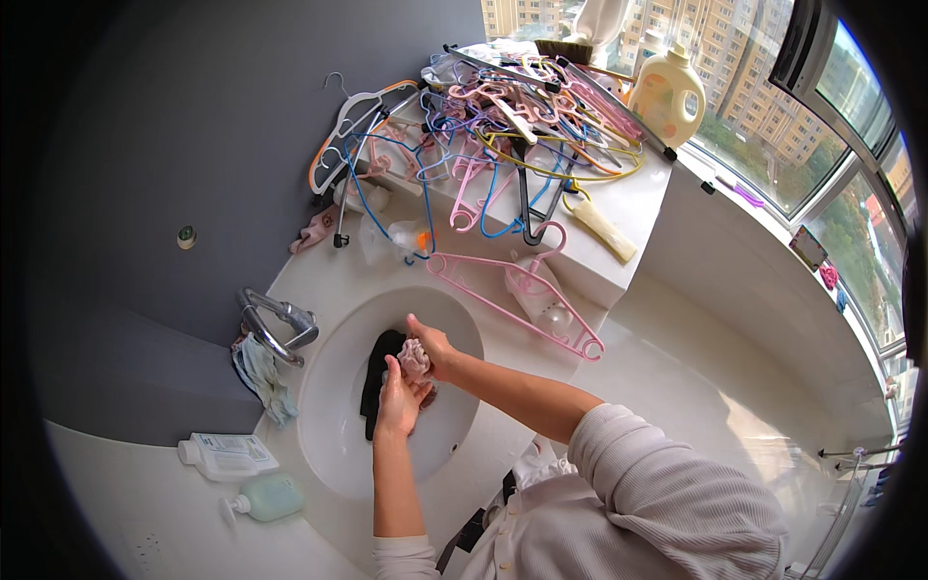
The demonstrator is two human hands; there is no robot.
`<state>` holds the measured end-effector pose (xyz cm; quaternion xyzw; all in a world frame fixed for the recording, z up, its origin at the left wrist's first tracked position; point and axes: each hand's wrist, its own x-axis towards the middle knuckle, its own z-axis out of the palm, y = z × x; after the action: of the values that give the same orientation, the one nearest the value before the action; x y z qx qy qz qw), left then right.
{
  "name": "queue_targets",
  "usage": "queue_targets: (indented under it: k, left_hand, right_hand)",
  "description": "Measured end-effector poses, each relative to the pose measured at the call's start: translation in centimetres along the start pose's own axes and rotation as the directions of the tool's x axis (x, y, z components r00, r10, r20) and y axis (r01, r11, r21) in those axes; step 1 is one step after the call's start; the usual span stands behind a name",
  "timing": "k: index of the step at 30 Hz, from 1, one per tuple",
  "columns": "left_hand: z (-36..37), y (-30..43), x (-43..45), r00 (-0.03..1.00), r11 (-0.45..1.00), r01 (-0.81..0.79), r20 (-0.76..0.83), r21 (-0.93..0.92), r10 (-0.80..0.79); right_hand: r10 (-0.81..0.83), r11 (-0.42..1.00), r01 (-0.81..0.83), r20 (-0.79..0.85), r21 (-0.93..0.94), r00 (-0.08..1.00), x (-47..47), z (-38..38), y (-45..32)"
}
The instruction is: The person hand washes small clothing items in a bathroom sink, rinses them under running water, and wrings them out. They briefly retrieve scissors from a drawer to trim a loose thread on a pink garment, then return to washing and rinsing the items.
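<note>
A bunched, wet-looking pale pink cloth (414,360) is held between my two hands above the white washbasin (330,442). My right hand (433,350) grips it from the right side, thumb pointing up. My left hand (400,399) cups its lower left, with the fingers partly curled under it. Below my hands, a black cloth item (380,373) lies against the basin's inner left. Something brownish (429,397) shows just under my left fingers, too covered to identify.
A chrome faucet (279,319) overhangs the basin's left rim, beside a pale cloth (264,377). A white bottle (228,455) and a green pump bottle (272,497) rest at lower left. A pink hanger (515,290) lies behind the basin; many tangled hangers (500,123) pile on the ledge.
</note>
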<state>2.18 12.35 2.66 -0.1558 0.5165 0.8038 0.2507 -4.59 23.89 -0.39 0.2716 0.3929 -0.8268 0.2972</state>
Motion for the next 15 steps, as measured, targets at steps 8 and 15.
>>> queue_targets:
  k: [8, 15]
  left_hand:
    - [-6.0, -2.1, -2.5, 0.925, 0.752, 0.164, -0.364, 0.638, 0.106]
    - [10.2, -0.6, -2.7, 0.949, 0.946, -0.232, -0.159, 0.226, 0.270]
  right_hand:
    - [-0.092, 0.986, 0.058, 0.215, 0.157, 0.972, -4.7, -3.0, -4.4]
    - [-0.179, 0.980, 0.195, 0.262, -0.035, 0.948, -10.0, -6.8, -7.8]
